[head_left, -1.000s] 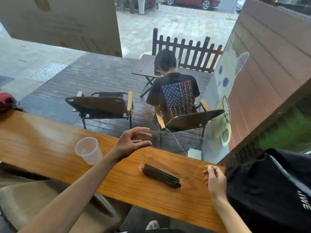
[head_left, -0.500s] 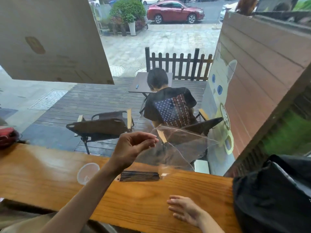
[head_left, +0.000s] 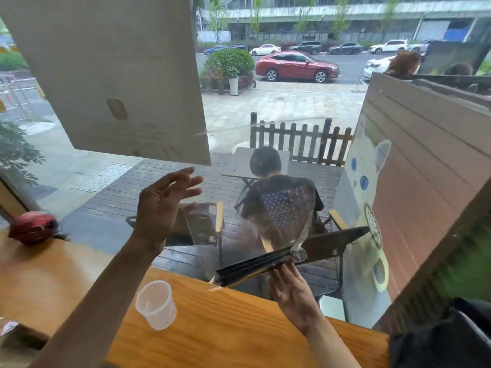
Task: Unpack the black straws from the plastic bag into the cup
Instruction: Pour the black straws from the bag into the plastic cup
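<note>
Nearest us, the cup (head_left: 156, 304) stands empty on the counter (head_left: 239, 328), mouth up, waiting. Just beyond it, the right hand (head_left: 293, 290) has come up from the counter, where it lay flat half a second ago, and now props the straws (head_left: 255, 264) from below, its fingers about straight and touching the bundle's right end. The bundle, on the wood a moment back, is now in the air above the counter's far edge, inside the bag (head_left: 252, 221). Its long axis runs left-low to right-high, lower end tipped towards the cup. Higher and further, the left hand (head_left: 163, 205) is spread wide by the bag's upper left corner; whether it grips the film, I can't tell. Straws all bagged yet, so I'd say opening comes next.
</note>
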